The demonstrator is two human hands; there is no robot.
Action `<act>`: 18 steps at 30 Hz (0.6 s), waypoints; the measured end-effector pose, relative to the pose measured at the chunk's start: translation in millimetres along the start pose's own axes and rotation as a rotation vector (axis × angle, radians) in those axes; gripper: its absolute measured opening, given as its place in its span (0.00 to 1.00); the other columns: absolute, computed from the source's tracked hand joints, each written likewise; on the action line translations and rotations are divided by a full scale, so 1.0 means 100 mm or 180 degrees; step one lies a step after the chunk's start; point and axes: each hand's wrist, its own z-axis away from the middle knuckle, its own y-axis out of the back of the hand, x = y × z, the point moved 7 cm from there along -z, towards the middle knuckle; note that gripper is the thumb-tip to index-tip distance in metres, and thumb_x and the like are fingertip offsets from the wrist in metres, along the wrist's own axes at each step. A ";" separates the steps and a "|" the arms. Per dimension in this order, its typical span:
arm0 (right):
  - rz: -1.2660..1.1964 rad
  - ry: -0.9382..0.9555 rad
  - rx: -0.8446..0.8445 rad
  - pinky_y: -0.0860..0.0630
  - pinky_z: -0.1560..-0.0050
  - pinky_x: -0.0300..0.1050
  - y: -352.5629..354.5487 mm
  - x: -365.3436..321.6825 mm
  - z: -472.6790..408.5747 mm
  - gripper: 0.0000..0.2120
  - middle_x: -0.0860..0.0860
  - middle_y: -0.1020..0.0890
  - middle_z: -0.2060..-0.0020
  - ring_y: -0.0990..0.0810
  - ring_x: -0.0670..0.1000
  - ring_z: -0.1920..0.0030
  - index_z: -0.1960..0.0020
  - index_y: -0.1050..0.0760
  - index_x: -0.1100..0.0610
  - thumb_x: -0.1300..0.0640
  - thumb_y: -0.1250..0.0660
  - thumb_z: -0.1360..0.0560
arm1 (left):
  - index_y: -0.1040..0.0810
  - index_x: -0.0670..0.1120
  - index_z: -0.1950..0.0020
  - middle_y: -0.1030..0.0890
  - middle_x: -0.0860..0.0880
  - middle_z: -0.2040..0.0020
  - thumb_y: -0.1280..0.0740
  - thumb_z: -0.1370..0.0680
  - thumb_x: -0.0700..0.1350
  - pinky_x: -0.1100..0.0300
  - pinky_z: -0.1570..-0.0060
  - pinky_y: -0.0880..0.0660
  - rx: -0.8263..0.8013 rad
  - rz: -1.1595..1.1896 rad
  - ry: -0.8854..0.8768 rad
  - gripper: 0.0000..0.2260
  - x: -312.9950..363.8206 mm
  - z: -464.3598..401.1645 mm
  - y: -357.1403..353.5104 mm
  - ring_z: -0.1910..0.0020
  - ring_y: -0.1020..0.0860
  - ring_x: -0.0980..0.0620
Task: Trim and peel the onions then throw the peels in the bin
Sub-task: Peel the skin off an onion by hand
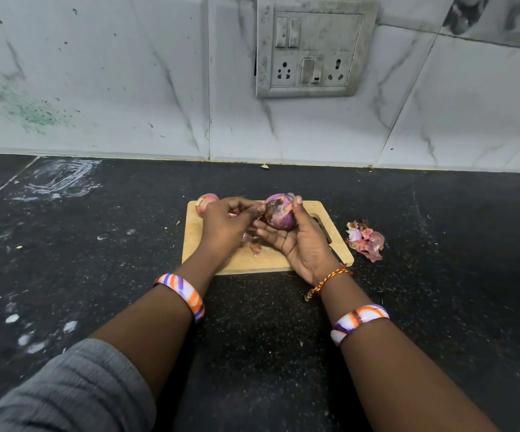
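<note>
Left hand (226, 227) hovers above the wooden cutting board (218, 260), its fingers curled together and pinching a scrap of onion skin (236, 211) (dark red, mostly hidden inside the grip) just beside the onion being peeled. Behind that hand, at the board's far left corner, a second onion (206, 201) with its papery skin on sits partly on the wood. A few loose peels (254, 244) lie on the board under the hands. Moving right, the purple onion (280, 212) rests in the right hand (302, 241), palm up, fingers cupped under it and the thumb pressed against its right side, held above the board. Patches of dark outer skin cling to its left face. Farther right, off the board on the black speckled counter (96, 275), sits a small pile of peels (365, 240). On the tiled wall above hangs a grimy switch plate (313, 48).
</note>
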 end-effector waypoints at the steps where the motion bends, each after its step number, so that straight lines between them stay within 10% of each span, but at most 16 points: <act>1: -0.0028 -0.0004 -0.0007 0.18 0.65 0.42 -0.01 0.00 0.00 0.17 0.61 0.16 0.63 0.16 0.52 0.67 0.44 0.30 0.62 0.49 0.46 0.20 | 0.20 0.44 0.62 0.19 0.51 0.69 0.32 0.28 0.34 0.64 0.74 0.25 0.0071 -0.0070 -0.0043 0.07 0.00 -0.01 0.02 0.74 0.23 0.59; 10: -0.0274 0.0259 0.0260 0.19 0.69 0.43 0.05 -0.01 -0.03 0.29 0.62 0.17 0.66 0.17 0.54 0.70 0.29 0.43 0.65 0.46 0.47 0.21 | 0.23 0.43 0.61 0.22 0.48 0.65 0.36 0.24 0.36 0.66 0.74 0.25 -0.0211 -0.0504 -0.0142 0.07 0.06 0.04 -0.08 0.74 0.24 0.62; 18: -0.0499 0.0400 0.0406 0.19 0.70 0.41 0.06 -0.06 0.01 0.21 0.61 0.18 0.66 0.18 0.52 0.71 0.40 0.36 0.65 0.47 0.49 0.20 | 0.25 0.43 0.62 0.24 0.50 0.73 0.39 0.22 0.36 0.70 0.82 0.33 -0.0409 -0.0016 0.0083 0.10 0.09 0.08 -0.11 0.80 0.28 0.60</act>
